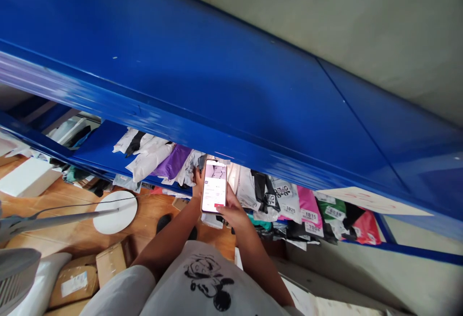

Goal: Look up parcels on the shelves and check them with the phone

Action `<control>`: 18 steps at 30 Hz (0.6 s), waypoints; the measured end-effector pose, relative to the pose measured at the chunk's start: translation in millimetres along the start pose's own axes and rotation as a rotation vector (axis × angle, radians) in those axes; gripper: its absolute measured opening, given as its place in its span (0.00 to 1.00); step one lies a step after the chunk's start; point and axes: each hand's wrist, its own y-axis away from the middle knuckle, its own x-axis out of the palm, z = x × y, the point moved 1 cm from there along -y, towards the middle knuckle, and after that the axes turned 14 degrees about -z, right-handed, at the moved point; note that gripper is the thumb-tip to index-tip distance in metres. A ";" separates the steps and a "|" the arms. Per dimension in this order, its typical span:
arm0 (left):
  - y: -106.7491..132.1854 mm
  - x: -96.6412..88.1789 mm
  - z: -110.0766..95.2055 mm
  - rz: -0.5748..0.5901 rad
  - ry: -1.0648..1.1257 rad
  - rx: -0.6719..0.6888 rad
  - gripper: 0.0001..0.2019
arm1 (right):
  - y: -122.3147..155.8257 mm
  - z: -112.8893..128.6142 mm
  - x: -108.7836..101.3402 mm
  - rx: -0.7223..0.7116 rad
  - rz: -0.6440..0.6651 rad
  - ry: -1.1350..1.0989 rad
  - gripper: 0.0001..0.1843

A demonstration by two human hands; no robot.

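From the head view I see both hands raised in front of a shelf, sharing one phone (214, 186). The phone stands upright, its lit screen facing me, just below the front lip of the big blue upper shelf (224, 89) that fills most of the frame.

My left hand (197, 181) is at the phone's left edge with its fingers clenched around the back, so most of them are hidden behind the phone. My right hand (234, 212) cups the lower right corner from beneath, fingers closed on the case and the thumb lying near the red bar at the bottom of the screen. Both hands are therefore grasping the phone.

Behind the phone, a lower shelf carries a row of soft mailing bags. A purple bag (175, 160) lies among white ones to the left. To the right are a pink bag (307, 205), a green bag (334, 208) and a red bag (367, 226), several with numbered white labels. The digits are too small to read with confidence.

Below, the wooden floor (72, 234) holds a round white stand base (115, 211) with a grey pole (54, 219) running off to the left. Cardboard boxes (74, 280) sit near the bottom left corner. My white T-shirt (202, 282), with a black cartoon print, fills the bottom centre.
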 end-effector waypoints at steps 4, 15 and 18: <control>-0.5 -9.2 -4.0 0.030 -0.081 -0.036 0.25 | 13.1 1.6 -2.4 0.041 0.034 -0.034 0.46; 6.9 -9.2 -13.3 0.034 -0.260 0.206 0.35 | 77.2 24.1 -65.3 -0.020 -0.234 -0.082 0.48; 7.2 -9.7 -12.3 0.048 -0.258 0.236 0.35 | 84.7 27.7 -68.9 -0.024 -0.282 -0.075 0.48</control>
